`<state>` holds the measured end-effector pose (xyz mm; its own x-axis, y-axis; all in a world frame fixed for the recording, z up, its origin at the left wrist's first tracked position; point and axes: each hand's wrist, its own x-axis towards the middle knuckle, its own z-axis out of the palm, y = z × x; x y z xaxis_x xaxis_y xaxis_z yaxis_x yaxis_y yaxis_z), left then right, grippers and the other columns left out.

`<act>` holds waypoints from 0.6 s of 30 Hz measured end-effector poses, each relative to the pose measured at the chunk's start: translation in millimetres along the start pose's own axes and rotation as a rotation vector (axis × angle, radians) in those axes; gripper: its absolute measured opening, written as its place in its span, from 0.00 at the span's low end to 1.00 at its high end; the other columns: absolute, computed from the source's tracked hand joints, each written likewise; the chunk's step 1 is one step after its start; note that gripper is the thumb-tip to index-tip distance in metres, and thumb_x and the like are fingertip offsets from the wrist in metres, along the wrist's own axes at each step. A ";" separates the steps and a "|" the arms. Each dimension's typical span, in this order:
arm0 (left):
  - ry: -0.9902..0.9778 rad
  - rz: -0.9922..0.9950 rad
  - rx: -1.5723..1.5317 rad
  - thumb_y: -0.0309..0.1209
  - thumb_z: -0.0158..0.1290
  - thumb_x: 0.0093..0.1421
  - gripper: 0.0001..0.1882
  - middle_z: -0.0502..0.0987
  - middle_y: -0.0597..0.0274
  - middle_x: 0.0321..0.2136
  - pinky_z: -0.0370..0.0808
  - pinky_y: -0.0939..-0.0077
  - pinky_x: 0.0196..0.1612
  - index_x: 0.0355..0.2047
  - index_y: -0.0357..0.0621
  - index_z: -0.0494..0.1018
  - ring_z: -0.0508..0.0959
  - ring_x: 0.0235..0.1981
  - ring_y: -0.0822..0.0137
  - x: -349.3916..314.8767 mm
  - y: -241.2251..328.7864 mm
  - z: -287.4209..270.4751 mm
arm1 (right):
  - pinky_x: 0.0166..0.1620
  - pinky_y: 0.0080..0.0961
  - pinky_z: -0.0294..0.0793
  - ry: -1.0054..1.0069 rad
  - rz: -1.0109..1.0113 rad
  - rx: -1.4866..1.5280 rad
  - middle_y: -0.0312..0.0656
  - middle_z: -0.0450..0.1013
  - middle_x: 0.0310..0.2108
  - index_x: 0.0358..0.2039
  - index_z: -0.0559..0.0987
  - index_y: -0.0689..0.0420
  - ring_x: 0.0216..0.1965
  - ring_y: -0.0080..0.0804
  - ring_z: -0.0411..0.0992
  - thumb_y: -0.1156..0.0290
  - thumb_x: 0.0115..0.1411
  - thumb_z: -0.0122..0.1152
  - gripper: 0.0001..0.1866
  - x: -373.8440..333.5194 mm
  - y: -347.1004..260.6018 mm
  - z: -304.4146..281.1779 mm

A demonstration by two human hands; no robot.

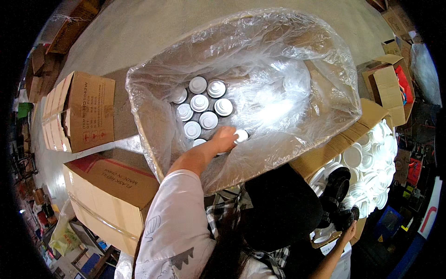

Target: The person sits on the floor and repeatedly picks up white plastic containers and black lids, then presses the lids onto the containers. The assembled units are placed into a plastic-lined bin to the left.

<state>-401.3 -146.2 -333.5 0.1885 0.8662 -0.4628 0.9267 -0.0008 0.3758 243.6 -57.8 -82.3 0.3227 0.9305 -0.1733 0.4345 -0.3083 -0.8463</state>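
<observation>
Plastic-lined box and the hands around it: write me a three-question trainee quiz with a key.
1. True or false: the left hand is inside the plastic-lined box.
2. What colour is the piece in the right hand? A) red B) black C) white
3. Fill in: most white-topped containers stand in the picture's ____ half of that box.

Key: 1 true; 2 B; 3 left.

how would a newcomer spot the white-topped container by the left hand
Find the large plastic-lined carton. Inside it, toward the picture's lower side, is the left hand. The white-topped container is just right of the hand, farthest right of those inside.
</observation>
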 end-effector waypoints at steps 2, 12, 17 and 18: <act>0.119 0.214 0.185 0.39 0.56 0.45 0.28 0.66 0.56 0.44 0.64 0.64 0.47 0.49 0.54 0.67 0.64 0.48 0.56 6.0 14.2 -7.6 | 0.43 0.23 0.67 0.020 -0.007 -0.034 0.41 0.70 0.40 0.44 0.71 0.65 0.38 0.27 0.68 0.56 0.62 0.46 0.22 0.4 7.5 -7.6; 0.054 0.041 -0.192 0.37 0.51 0.51 0.24 0.63 0.55 0.48 0.65 0.59 0.50 0.50 0.61 0.65 0.62 0.51 0.50 27.8 13.2 8.1 | 0.41 0.23 0.70 -0.035 0.031 0.011 0.41 0.70 0.41 0.45 0.71 0.64 0.39 0.28 0.69 0.56 0.62 0.46 0.23 6.9 11.5 -15.6; 0.416 0.042 -0.195 0.36 0.58 0.44 0.31 0.62 0.52 0.50 0.65 0.59 0.49 0.51 0.54 0.64 0.63 0.50 0.50 -20.2 2.5 -35.8 | 0.43 0.22 0.68 0.020 -0.051 -0.117 0.41 0.71 0.39 0.43 0.71 0.67 0.37 0.27 0.68 0.58 0.62 0.47 0.22 5.9 6.1 -5.2; 0.447 -0.082 -0.185 0.35 0.58 0.44 0.31 0.62 0.51 0.50 0.66 0.59 0.48 0.51 0.51 0.64 0.64 0.50 0.50 -23.8 -1.4 -41.0 | 0.43 0.22 0.68 0.004 -0.037 -0.118 0.41 0.71 0.39 0.43 0.71 0.67 0.37 0.27 0.68 0.58 0.62 0.47 0.22 5.5 5.2 -2.9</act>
<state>-420.4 -146.4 -290.2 -0.0788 0.9894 -0.1219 0.8517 0.1303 0.5076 250.1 -54.9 -86.2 0.3080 0.9409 -0.1408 0.5418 -0.2951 -0.7870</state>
